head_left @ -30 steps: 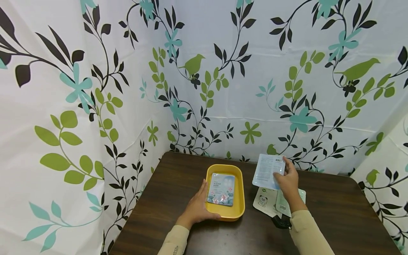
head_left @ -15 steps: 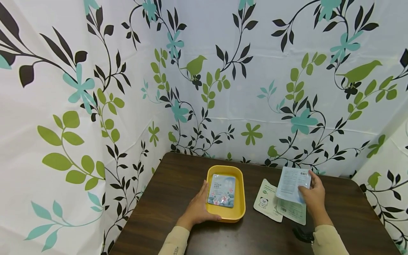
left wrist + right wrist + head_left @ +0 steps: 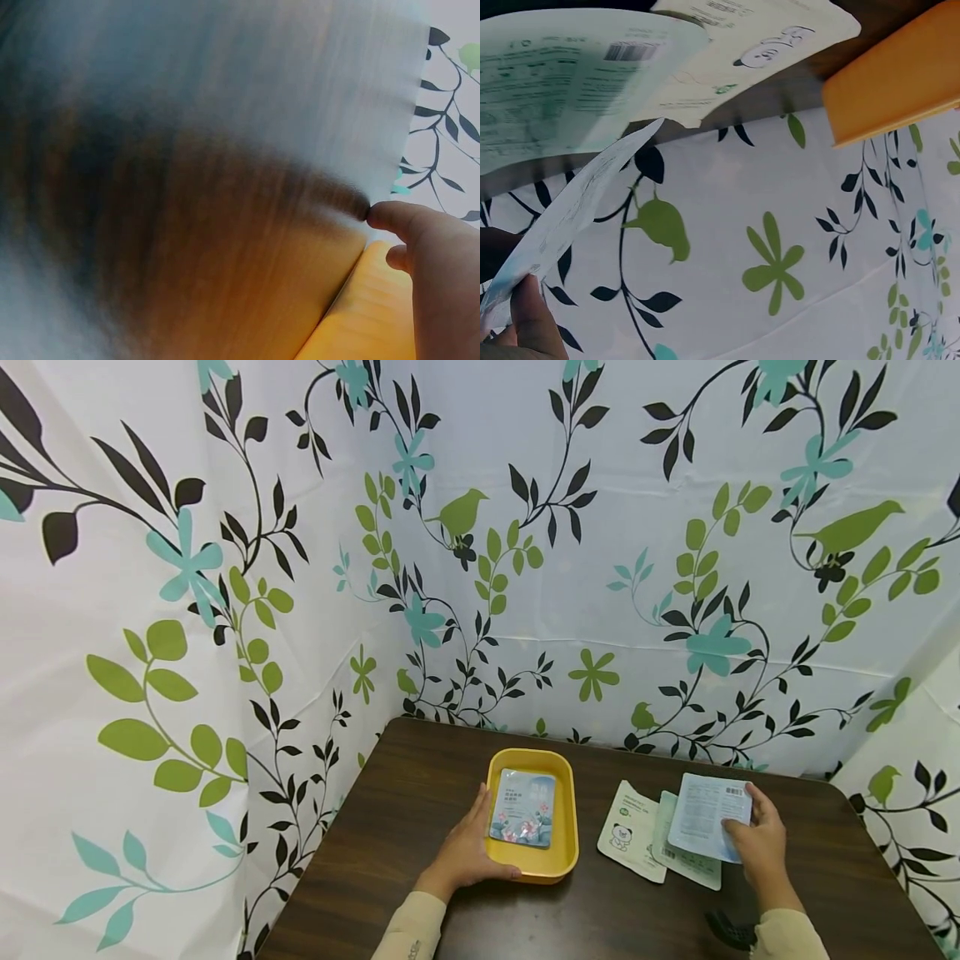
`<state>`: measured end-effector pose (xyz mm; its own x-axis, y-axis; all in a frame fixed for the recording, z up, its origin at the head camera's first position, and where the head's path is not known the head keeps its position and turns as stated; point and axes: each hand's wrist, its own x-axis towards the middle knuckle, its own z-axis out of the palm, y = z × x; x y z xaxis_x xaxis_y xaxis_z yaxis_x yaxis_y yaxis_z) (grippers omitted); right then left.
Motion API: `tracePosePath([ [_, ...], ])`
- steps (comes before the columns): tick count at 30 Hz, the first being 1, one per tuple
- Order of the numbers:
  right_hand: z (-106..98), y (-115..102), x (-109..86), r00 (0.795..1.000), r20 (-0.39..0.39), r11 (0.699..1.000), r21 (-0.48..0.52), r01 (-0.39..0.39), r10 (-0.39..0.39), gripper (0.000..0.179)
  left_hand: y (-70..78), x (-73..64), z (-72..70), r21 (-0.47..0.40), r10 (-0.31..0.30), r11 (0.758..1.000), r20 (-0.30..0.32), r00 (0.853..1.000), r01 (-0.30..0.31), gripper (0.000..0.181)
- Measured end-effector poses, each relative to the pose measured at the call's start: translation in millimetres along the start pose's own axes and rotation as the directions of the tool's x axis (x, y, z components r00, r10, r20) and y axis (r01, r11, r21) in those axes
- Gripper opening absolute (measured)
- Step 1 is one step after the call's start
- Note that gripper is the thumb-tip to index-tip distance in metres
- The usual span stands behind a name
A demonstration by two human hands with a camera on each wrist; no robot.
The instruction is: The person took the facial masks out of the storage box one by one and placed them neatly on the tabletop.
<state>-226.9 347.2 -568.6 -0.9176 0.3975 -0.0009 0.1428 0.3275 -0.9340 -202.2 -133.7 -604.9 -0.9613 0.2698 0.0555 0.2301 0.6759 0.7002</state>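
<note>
My left hand (image 3: 465,852) rests against the left side and front of a yellow plastic tray (image 3: 534,864), fingers extended along its wall. Inside the tray lies a blue-grey sheet mask packet (image 3: 521,810) printed with pink flowers. My right hand (image 3: 761,839) pinches the right edge of a light blue sheet mask packet (image 3: 708,818), back side with barcode up. That packet overlaps a pale green packet (image 3: 693,866) in the head view. In the right wrist view, the thumb (image 3: 536,319) presses the light blue packet (image 3: 577,199), seen nearly edge-on above the wall cloth.
A cream packet with a bear drawing (image 3: 630,839) lies on the dark wood table (image 3: 585,918), partly under the green one. A white cloth (image 3: 555,602) with leaves and birds hangs behind the table. A black item (image 3: 727,931) sits at the right wrist.
My right hand has carried the light blue packet rightward and down, from beside the tray to over the green packet, uncovering the cream packet. The left hand and the tray stay in place.
</note>
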Motion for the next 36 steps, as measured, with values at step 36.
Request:
tracePosePath([
  [36,-28,44,-3.0,0.984,0.007,0.817,-0.559,-0.145,0.179,0.086,2.1,-1.0,-0.9,0.005,0.003,1.000,-0.007,1.000,-0.003,0.150],
])
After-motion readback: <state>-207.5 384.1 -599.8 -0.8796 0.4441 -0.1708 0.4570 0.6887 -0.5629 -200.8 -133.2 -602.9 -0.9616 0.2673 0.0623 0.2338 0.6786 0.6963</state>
